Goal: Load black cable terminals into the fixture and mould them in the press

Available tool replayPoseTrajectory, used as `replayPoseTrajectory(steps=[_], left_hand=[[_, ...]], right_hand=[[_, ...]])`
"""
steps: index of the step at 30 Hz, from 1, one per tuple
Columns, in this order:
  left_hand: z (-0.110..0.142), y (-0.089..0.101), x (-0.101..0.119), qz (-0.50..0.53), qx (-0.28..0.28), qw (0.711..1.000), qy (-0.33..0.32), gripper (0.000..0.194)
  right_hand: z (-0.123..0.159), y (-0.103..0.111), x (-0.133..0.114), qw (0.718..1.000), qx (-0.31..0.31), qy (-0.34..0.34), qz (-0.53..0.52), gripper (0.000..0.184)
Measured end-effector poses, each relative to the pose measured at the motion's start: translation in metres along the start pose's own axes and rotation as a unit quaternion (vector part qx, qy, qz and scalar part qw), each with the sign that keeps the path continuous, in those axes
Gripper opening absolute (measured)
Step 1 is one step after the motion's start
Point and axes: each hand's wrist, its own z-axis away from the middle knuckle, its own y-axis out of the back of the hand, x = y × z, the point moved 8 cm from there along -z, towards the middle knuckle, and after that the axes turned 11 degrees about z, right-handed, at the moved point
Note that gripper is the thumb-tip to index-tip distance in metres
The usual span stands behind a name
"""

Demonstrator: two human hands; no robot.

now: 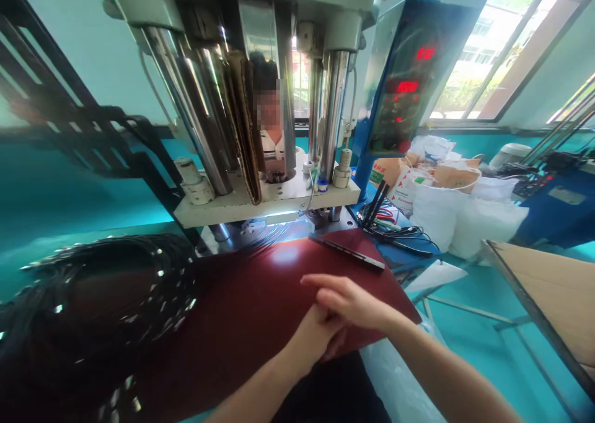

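Observation:
Over the front part of the dark red tabletop [242,293], my two hands meet and touch. My right hand [356,300] lies across the top of my left hand [318,331], its index finger stretched out to the left and nothing visible in its grasp. Most of my left hand's fingers are hidden under the right one, so their pose is unclear. A dark, narrow metal bar [348,252] rests on the tabletop just beyond my hands. Behind it stands a press with thick chrome columns; thin black cables [267,240] run out from under its pale plate [274,203].
Coiled black cables with shiny ends [158,287] cover the left side. At right are a control box with red digits [404,88], tools and cables [390,228], white sacks [455,215] and a cardboard-topped metal frame [548,293]. A person [272,141] is visible behind the press.

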Motion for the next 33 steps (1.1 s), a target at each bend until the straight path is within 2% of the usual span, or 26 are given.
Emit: replayPoseTrajectory(steps=[1, 3, 5, 6, 7, 8, 11, 13, 15, 16, 18, 19, 21, 23, 25, 28, 33], left_hand=[[-0.003, 0.003, 0.0, 0.021, -0.005, 1.0, 0.001, 0.039], [-0.007, 0.011, -0.003, 0.164, -0.004, 0.986, 0.024, 0.035], [-0.009, 0.022, -0.006, 0.262, 0.011, 0.964, 0.041, 0.039], [-0.009, 0.027, -0.008, 0.28, 0.018, 0.959, 0.043, 0.042], [-0.008, 0.03, -0.008, 0.288, 0.021, 0.956, 0.043, 0.043], [-0.006, 0.033, -0.009, 0.291, 0.021, 0.956, 0.041, 0.043], [-0.001, 0.036, -0.01, 0.289, 0.022, 0.956, 0.038, 0.043], [0.001, 0.035, -0.012, 0.291, 0.02, 0.956, 0.041, 0.043], [0.002, 0.033, -0.015, 0.296, 0.014, 0.954, 0.045, 0.043], [0.002, 0.032, -0.015, 0.297, 0.01, 0.954, 0.045, 0.042], [0.003, 0.03, -0.016, 0.289, 0.001, 0.956, 0.045, 0.04], [0.003, 0.029, -0.015, 0.277, -0.001, 0.96, 0.042, 0.039], [0.004, 0.028, -0.012, 0.236, -0.003, 0.971, 0.036, 0.036], [0.003, 0.026, -0.008, 0.197, -0.001, 0.98, 0.015, 0.031], [0.001, 0.023, -0.004, 0.181, -0.014, 0.983, -0.011, 0.025], [-0.004, 0.016, -0.003, 0.171, -0.043, 0.983, -0.046, 0.02], [-0.006, 0.015, -0.006, 0.154, -0.054, 0.984, -0.07, 0.017]], right_hand=[[-0.001, 0.009, 0.018, 0.999, 0.03, -0.035, 0.006, 0.04], [0.002, 0.029, 0.058, 0.977, 0.084, -0.133, 0.145, 0.039], [0.01, 0.037, 0.091, 0.913, 0.064, -0.225, 0.334, 0.041], [0.015, 0.039, 0.102, 0.887, 0.053, -0.252, 0.382, 0.04], [0.02, 0.038, 0.109, 0.87, 0.041, -0.269, 0.411, 0.038], [0.025, 0.037, 0.112, 0.865, 0.036, -0.276, 0.417, 0.034], [0.035, 0.027, 0.108, 0.87, 0.018, -0.272, 0.41, 0.02], [0.04, 0.015, 0.103, 0.904, 0.007, -0.269, 0.333, 0.012], [0.046, -0.002, 0.099, 0.948, 0.008, -0.285, 0.138, 0.008], [0.049, -0.013, 0.096, 0.957, 0.015, -0.29, 0.011, 0.006], [0.05, -0.035, 0.085, 0.933, 0.043, -0.283, -0.217, 0.007], [0.05, -0.043, 0.078, 0.913, 0.065, -0.271, -0.298, 0.015], [0.047, -0.053, 0.067, 0.878, 0.121, -0.243, -0.395, 0.032], [0.045, -0.058, 0.061, 0.858, 0.17, -0.231, -0.425, 0.04], [0.044, -0.06, 0.06, 0.854, 0.198, -0.231, -0.422, 0.042], [0.044, -0.061, 0.063, 0.858, 0.208, -0.233, -0.408, 0.044], [0.046, -0.057, 0.063, 0.873, 0.225, -0.222, -0.372, 0.044]])
